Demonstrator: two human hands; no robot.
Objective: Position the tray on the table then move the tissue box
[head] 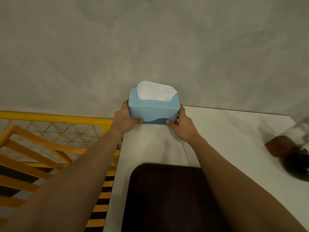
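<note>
A light blue tissue box (153, 109) with a white tissue sticking out of its top is at the far left corner of the white table (225, 131), by the grey wall. My left hand (124, 118) grips its left end and my right hand (183, 127) grips its right end, thumbs on the front face. Whether the box rests on the table or is held just above it I cannot tell. A dark brown tray (167, 198) lies flat on the table close to me, between my forearms.
A glass jar with a brown base (287, 144) lies blurred at the table's right edge. To the left of the table stand a yellow railing (55, 118) and orange-yellow slats (33, 148). The grey wall runs right behind the table.
</note>
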